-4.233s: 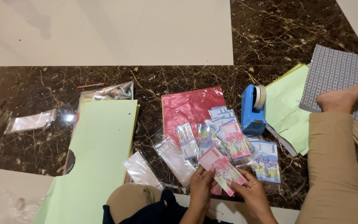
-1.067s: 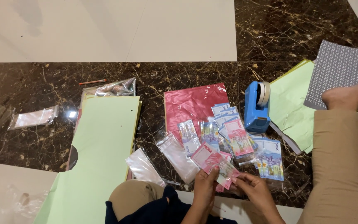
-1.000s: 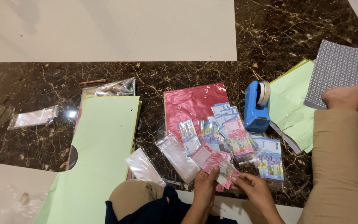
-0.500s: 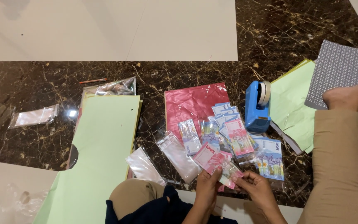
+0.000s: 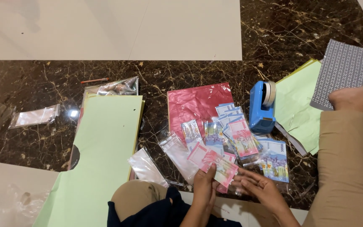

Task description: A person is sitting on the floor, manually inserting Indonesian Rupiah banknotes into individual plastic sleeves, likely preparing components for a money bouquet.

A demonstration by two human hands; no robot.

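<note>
At the lower centre of the frame, a pink banknote in a clear sleeve (image 5: 222,169) is pinched by the left hand (image 5: 204,187), fingers closed on its lower edge. The right hand (image 5: 259,189) is held half open just beside it, palm up, gripping nothing. Above them, more sleeved banknotes (image 5: 232,134) are fanned over red wrapping paper (image 5: 192,103), beside a blue tape dispenser (image 5: 261,105). A light green card sheet (image 5: 101,155) is spread at lower left.
</note>
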